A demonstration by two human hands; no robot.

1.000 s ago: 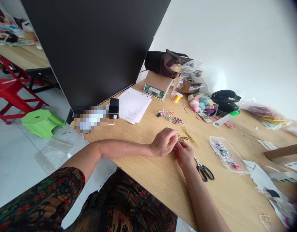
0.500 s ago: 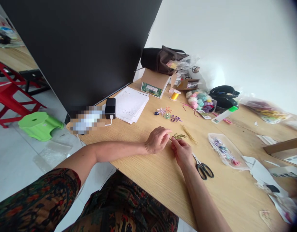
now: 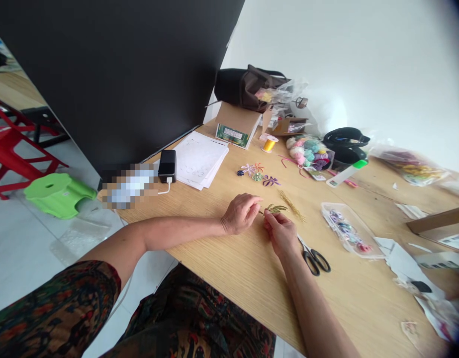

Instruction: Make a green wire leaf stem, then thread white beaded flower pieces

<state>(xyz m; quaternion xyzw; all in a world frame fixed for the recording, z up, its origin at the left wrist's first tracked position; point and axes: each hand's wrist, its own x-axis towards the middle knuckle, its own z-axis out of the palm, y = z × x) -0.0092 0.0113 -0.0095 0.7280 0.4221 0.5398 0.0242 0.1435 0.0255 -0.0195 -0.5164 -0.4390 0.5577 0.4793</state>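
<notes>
My right hand (image 3: 281, 231) is closed in a pinch on a small olive-green leafy sprig (image 3: 277, 209), whose narrow leaves fan out above the fingertips. Just left of it, my left hand (image 3: 241, 215) has its fingers curled and its thumb near the sprig's thin stem end; what lies between those fingers is too small to make out. Beyond the right hand lies a bundle of thin gold strands (image 3: 292, 205). Black-handled scissors (image 3: 316, 259) rest beside the right wrist. Several small coloured wire-like flowers (image 3: 258, 175) lie farther back on the wooden table (image 3: 222, 266).
A clear plastic box (image 3: 350, 233) of small pieces stands to the right. Behind are a yellow thread spool (image 3: 269, 144), yarn balls (image 3: 307, 151), an open carton (image 3: 236, 124) and paper sheets (image 3: 199, 159). A power bank (image 3: 167, 165) sits at left; a green stool (image 3: 59, 194) is on the floor.
The view has shifted slightly. My left hand sits a little farther left of the sprig, its fingers slightly changed in pose. My right hand keeps its pinch on the sprig.
</notes>
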